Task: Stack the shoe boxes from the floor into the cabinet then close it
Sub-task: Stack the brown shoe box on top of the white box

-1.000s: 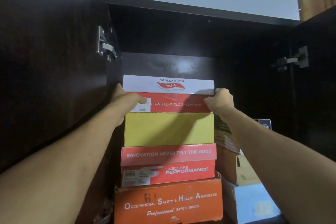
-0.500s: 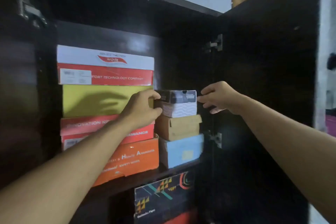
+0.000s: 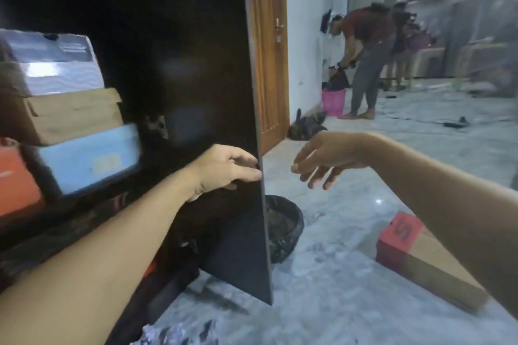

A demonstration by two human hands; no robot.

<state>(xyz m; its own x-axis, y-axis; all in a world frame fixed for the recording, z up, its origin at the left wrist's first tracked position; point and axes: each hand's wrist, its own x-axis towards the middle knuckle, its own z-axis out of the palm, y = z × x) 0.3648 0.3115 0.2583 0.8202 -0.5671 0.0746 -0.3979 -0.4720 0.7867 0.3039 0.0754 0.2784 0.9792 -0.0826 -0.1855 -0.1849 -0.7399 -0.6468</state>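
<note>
The dark cabinet door (image 3: 218, 70) stands open, seen nearly edge-on. My left hand (image 3: 224, 168) holds its free edge, fingers on the inner face and fingertips at the rim. My right hand (image 3: 322, 161) hangs in the air just right of that edge, fingers loosely spread, touching nothing. Inside the cabinet at the left sit stacked shoe boxes: a white and grey box (image 3: 53, 64) on top, a brown box (image 3: 70, 115) under it, a light blue box (image 3: 89, 158) below, and an orange box (image 3: 14, 176) at the far left. A brown box with a red end (image 3: 414, 252) lies on the floor at the right.
A black round basket (image 3: 283, 227) stands on the marble floor just behind the door. A wooden room door (image 3: 270, 64) is beyond it. Two people (image 3: 370, 59) bend over by the far wall near a pink bin (image 3: 333, 102).
My view swung right and down from the stacked boxes. My left hand left the small top box and took the door's edge. My right hand moved down beside the door.
</note>
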